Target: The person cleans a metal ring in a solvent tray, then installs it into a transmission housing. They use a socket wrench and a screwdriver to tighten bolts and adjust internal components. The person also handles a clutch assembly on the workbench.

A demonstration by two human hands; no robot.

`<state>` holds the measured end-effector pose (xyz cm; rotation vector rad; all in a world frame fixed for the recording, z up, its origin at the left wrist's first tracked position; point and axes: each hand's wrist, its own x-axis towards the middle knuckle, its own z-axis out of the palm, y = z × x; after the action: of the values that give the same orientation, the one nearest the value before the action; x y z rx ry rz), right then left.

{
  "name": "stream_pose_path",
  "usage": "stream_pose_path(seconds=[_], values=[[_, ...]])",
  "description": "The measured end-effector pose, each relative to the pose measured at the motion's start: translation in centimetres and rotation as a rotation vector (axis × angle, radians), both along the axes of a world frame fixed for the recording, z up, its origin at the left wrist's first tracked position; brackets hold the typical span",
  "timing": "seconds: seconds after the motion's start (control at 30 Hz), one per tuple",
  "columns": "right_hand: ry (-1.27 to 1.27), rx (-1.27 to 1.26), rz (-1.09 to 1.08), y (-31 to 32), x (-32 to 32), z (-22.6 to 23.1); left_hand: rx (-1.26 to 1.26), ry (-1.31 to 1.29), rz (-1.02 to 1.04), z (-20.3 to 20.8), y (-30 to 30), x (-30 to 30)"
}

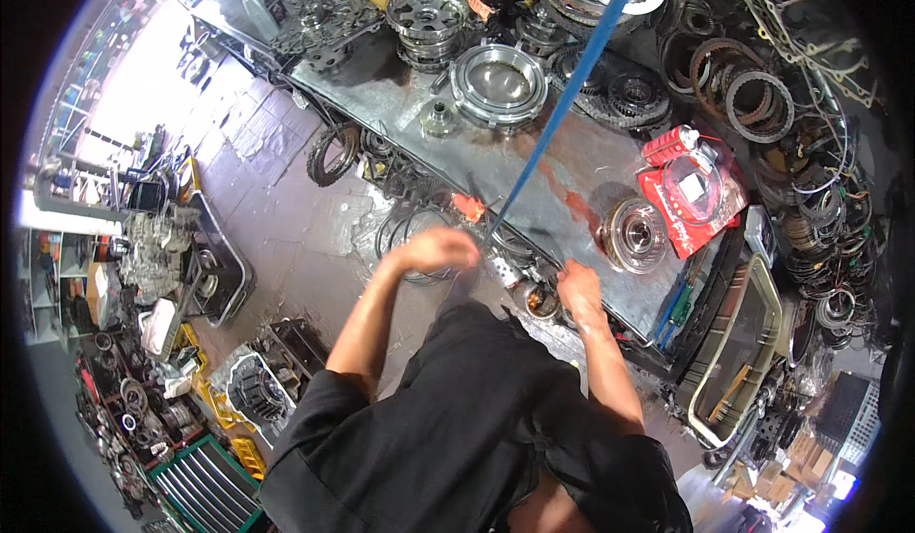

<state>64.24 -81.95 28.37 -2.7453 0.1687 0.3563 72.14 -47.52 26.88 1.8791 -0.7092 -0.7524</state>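
Observation:
My left hand [438,250] is over the floor, left of the workbench edge, its fingers blurred by motion. Beside its fingertips ends a blue hose or strap [562,114], which runs down from the top of the view. Whether the hand grips it does not show. My right hand [579,290] is closed at the near edge of the metal workbench [486,171]; anything within its fingers is hidden. Just left of it, below the edge, sits a round container [538,301] with small orange-brown pieces inside. A round metal part with a clear-looking rim [636,235] lies on the bench to the right.
A red spray can [670,145] and a red plastic bag [701,214] lie on the bench. A large metal ring drum [498,85] and gears stand farther back. Clutch rings [760,106] crowd the right side. An oil pan [729,371] stands near right; gearbox housings [253,390] lie left.

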Motion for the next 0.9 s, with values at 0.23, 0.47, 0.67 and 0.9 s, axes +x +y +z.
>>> stream_pose_path(seconds=[0.23,0.47,0.67,0.9], values=[[0.212,0.112,-0.133,0.7,3.4,3.3,0.380,-0.739,0.909,-0.8,1.1,18.1],[-0.084,0.142,-0.215,2.8,11.5,-2.6,0.202,-0.655,0.942,-5.1,1.2,22.6],[-0.156,0.183,0.023,4.5,16.2,-8.4,-0.874,0.442,1.181,-1.7,4.3,19.3],[-0.129,0.611,-0.269,5.2,14.9,-2.0,-1.359,0.949,1.049,4.4,2.6,13.7]])
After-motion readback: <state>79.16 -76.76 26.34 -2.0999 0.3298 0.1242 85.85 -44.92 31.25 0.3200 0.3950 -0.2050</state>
